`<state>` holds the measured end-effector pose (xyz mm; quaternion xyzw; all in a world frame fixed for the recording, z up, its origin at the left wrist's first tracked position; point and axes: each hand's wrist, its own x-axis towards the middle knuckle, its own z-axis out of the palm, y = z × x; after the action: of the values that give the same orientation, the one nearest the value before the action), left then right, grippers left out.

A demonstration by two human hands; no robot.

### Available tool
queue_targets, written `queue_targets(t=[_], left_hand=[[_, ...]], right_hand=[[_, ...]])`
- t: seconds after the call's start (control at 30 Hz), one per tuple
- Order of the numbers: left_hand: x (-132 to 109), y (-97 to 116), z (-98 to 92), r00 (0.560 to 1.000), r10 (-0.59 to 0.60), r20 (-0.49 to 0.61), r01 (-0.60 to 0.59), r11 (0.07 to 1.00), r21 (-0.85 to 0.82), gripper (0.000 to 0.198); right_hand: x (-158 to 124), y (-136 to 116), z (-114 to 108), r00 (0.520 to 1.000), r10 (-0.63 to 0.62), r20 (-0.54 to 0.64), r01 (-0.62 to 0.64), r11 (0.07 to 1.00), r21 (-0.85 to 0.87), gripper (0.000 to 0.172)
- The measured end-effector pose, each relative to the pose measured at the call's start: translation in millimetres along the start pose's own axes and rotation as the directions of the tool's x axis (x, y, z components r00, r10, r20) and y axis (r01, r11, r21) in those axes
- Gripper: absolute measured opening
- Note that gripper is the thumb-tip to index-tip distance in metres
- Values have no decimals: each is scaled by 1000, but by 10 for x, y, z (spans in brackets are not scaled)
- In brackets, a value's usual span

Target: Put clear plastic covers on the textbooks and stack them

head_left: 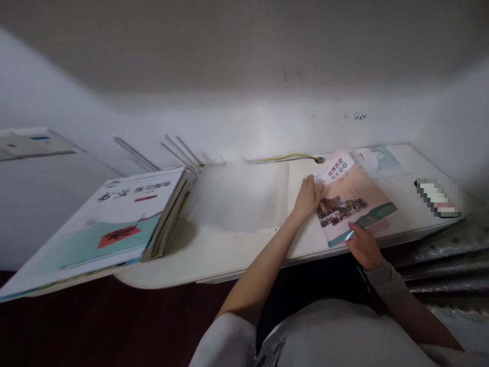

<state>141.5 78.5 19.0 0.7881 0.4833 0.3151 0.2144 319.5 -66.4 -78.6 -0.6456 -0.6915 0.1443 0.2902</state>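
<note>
Salmon-pink history textbook (353, 201) lies flat on the right part of the white desk (237, 204), cover up and turned at an angle. Left hand (308, 196) rests on its left edge with fingers bent; can't tell whether it grips or only presses. Right hand (364, 247) pinches the near edge of the cover, thumb on top. A pale booklet (380, 159) lies just behind the textbook. A yellow cable (290, 157) runs along the wall. A stack of books (114, 219), white and teal cover on top, sits well apart at the left end.
</note>
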Motion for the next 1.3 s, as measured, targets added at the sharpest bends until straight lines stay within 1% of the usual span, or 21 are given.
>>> queue_targets(t=[0.03,0.07,0.1,0.13,0.2,0.27,0.37,0.4,0.43,0.5,0.57,0.63,0.73,0.8,0.87,0.93,1.0,1.03,1.1,1.2,1.3], left_hand=[[-20,-86,94,997,-35,76,27,994,103,65],[-44,-146,177,987,-60,150,31,981,194,68],[-67,-182,247,975,-73,210,13,962,273,70],[-86,-197,305,964,-76,254,-16,940,341,70],[-102,-188,382,945,-84,317,-69,894,442,72],[-87,-167,412,927,-112,359,-87,865,494,74],[-12,-175,396,921,-142,363,-67,859,507,75],[30,-190,381,929,-146,340,-51,860,508,74],[81,-208,363,940,-151,305,-27,860,509,73],[220,-251,319,959,-180,218,45,858,511,69],[399,-290,263,962,-223,160,115,856,504,61],[591,-325,195,952,-269,148,163,853,496,50],[791,-394,63,933,-317,169,197,844,499,38],[808,-480,-46,919,-341,200,205,843,497,29],[733,-601,-164,901,-358,246,205,849,486,22],[617,-729,-272,886,-369,282,209,859,467,28],[521,-824,-336,882,-369,294,218,872,439,34],[495,-850,-343,883,-364,295,222,880,420,36],[490,-853,-299,892,-343,294,224,901,373,37],[574,-778,-123,908,-304,290,216,930,298,39],[685,-679,78,924,-279,262,210,942,263,30]], right_hand=[[9,71,-39,993,83,-86,-76,994,76,45],[30,144,-91,972,180,-152,-149,969,197,43],[59,217,-157,944,263,-198,-191,928,320,41],[95,288,-232,922,322,-216,-204,877,435,41],[174,412,-403,912,352,-212,-196,826,529,44],[248,501,-577,906,375,-198,-206,797,568,47],[357,571,-809,893,434,-122,-267,728,631,47],[396,585,-875,896,431,-109,-281,739,613,44],[435,596,-933,904,413,-109,-286,776,562,41],[507,619,-1024,929,347,-128,-275,881,385,32],[551,640,-1077,944,305,-123,-279,941,191,25],[559,653,-1096,945,303,-119,-302,953,28,19],[538,656,-1082,938,313,-147,-334,930,-155,14],[543,654,-1063,934,314,-172,-348,908,-231,11],[588,649,-1038,944,279,-178,-319,909,-268,11],[671,642,-1005,968,204,-145,-236,937,-257,12],[765,642,-973,984,137,-111,-160,959,-233,12],[805,649,-963,987,126,-104,-147,961,-236,11],[849,685,-967,983,153,-104,-176,947,-270,9],[809,774,-1040,961,259,-100,-277,911,-305,14],[705,811,-1132,937,336,-93,-348,886,-305,18]])
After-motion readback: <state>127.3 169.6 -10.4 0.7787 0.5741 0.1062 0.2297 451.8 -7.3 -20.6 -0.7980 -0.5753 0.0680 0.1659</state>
